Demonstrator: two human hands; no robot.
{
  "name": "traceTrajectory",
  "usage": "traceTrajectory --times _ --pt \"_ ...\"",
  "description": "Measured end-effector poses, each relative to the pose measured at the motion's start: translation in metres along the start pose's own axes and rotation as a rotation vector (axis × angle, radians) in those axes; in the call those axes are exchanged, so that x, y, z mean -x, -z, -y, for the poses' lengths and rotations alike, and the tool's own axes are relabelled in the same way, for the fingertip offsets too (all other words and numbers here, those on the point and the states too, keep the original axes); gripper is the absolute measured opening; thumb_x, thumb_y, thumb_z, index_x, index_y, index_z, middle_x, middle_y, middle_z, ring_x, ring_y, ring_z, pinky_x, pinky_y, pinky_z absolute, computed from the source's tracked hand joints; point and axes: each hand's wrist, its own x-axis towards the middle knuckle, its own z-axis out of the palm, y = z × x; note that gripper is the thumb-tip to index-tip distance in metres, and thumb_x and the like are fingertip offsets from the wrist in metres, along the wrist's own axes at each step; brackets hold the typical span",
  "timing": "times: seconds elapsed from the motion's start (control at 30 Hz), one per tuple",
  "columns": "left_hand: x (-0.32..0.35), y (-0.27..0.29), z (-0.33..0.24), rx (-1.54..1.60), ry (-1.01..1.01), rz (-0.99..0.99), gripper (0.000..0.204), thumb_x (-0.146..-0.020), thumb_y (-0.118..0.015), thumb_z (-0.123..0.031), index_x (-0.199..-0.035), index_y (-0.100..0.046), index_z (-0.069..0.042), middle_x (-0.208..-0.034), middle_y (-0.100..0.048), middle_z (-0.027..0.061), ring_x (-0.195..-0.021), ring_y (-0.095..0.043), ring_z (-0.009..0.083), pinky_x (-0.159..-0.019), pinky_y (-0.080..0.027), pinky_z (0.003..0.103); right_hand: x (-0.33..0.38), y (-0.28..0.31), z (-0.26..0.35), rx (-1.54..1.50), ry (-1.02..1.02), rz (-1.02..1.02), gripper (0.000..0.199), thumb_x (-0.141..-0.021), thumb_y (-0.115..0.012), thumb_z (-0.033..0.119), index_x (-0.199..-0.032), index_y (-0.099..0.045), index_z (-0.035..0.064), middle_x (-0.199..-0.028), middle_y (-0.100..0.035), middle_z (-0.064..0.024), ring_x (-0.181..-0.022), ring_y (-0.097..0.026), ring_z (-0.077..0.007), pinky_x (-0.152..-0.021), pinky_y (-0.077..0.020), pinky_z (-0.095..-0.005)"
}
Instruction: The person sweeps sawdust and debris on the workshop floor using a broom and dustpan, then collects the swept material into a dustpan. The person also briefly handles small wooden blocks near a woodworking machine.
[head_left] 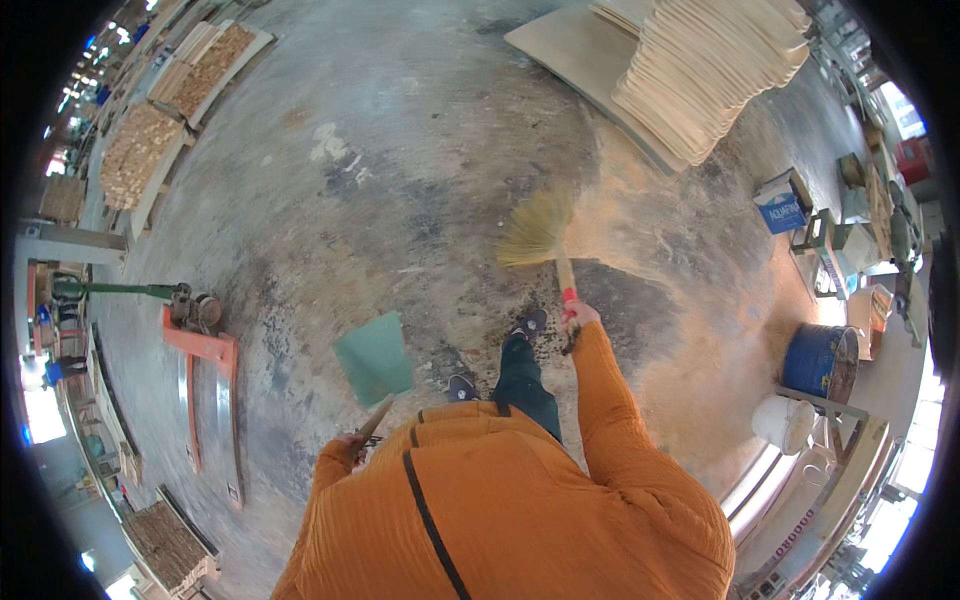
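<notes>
Concrete floor (400, 150); one broom (540, 235), one dustpan (375, 357).

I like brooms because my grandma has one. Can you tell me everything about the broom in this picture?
The broom has a fan of pale yellow straw-like bristles, spread wide and pointing away from the person. Its short handle looks wooden, with a red band near the grip. The right hand holds that end, arm stretched forward in an orange sleeve. The bristles reach over the grey concrete floor, beside a patch of light sawdust. Whether the tips touch the floor cannot be told.
</notes>
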Motion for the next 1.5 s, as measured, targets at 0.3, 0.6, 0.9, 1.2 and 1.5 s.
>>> traceTrajectory --times 0.3,0.6,0.9,1.2,1.5 --pt "0.018 -0.111 -0.111 0.179 0.087 -0.069 0.018 -0.083 -0.044 -0.027 -0.083 -0.042 -0.009 -0.052 -0.045 0.0074 -0.042 -0.043 0.021 -0.039 -0.036 0.036 0.041 0.167 0.076 -0.291 0.175 -0.768 0.016 -0.067 -0.055 0.008 -0.065 -0.046 -0.0051 -0.053 -0.051 -0.0123 -0.04 -0.051 -0.0233 -0.036 -0.0424 -0.0337" --pt "-0.005 -0.199 -0.244 0.347 0.093 -0.109 0.019 -0.083 -0.043 -0.028 -0.081 -0.042 -0.009 -0.05 -0.044 0.0077 -0.041 -0.043 0.0225 -0.038 -0.035 0.036 0.115 0.064 0.182 -0.562 0.177 -0.279 0.008 -0.076 -0.047 0.001 -0.082 -0.044 0.0061 -0.056 -0.04 -0.0046 -0.04 -0.039 -0.0136 -0.035 -0.0323 -0.0269" --pt "-0.009 -0.313 -0.441 0.007 0.002 0.026 0.024 -0.084 -0.042 -0.03 -0.077 -0.044 -0.007 -0.049 -0.045 0.0076 -0.04 -0.044 0.0247 -0.037 -0.035 0.037 -0.038 -0.067 0.344 -0.181 0.041 0.192 0.052 -0.072 -0.056 0.0 -0.12 -0.036 0.0064 -0.07 -0.052 -0.011 -0.045 -0.048 -0.0164 -0.036 -0.0387 -0.0296" --pt "0.033 -0.413 -0.644 -0.453 -0.084 -0.065 0.012 -0.084 -0.046 -0.021 -0.089 -0.042 -0.01 -0.054 -0.047 0.0076 -0.043 -0.046 0.0218 -0.038 -0.037 0.038 -0.262 -0.045 0.45 -0.474 0.086 -0.06 0.026 -0.067 -0.061 0.0 -0.092 -0.053 0.0025 -0.066 -0.056 -0.0099 -0.044 -0.052 -0.0212 -0.037 -0.0411 -0.033" --pt "0.034 -0.528 -0.726 -0.771 -0.152 -0.169 0.023 -0.081 -0.052 -0.018 -0.097 -0.037 -0.011 -0.056 -0.047 0.0114 -0.044 -0.047 0.0254 -0.037 -0.035 0.041 -0.121 0.137 0.403 -0.849 0.228 -0.738 0.019 -0.067 -0.054 -0.002 -0.084 -0.046 0.0017 -0.057 -0.047 -0.0083 -0.039 -0.046 -0.0183 -0.031 -0.0383 -0.033"
